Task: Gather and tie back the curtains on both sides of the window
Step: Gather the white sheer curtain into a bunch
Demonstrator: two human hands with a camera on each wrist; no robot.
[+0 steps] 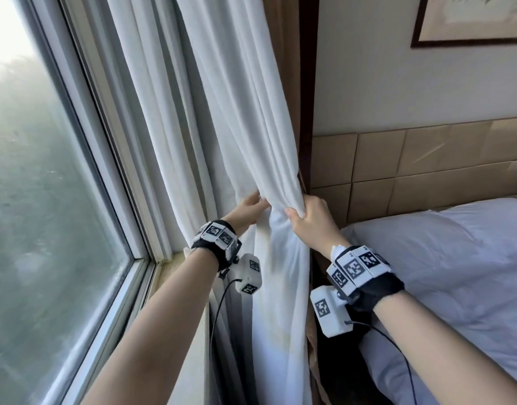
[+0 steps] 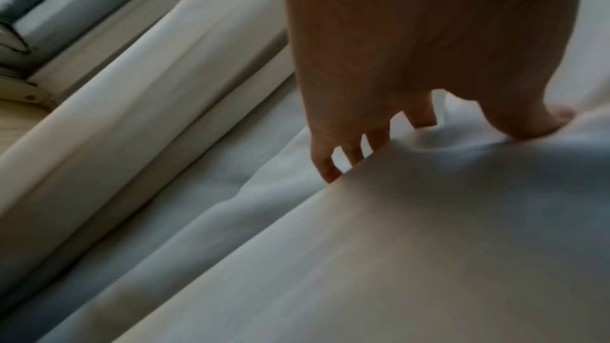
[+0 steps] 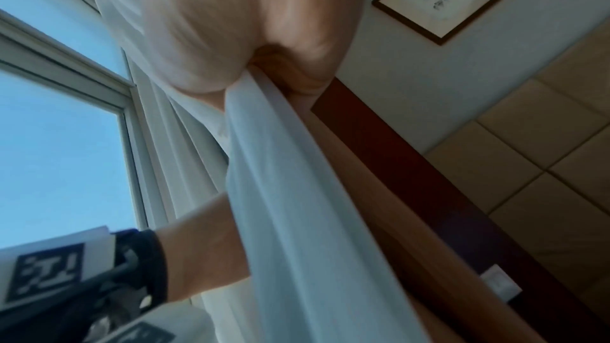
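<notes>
R hand (image 1: 312, 220) clenches bunched curtain (image 1: 251, 112) (white, mid-height); L hand (image 1: 248, 210) just beside, pinching adjacent fold.

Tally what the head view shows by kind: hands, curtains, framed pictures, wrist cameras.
Hands: 2, left hand and right hand
Curtains: 2, white curtain and brown curtain
Framed pictures: 1, framed picture
Wrist cameras: 2, left wrist camera and right wrist camera
Total: 7
</notes>
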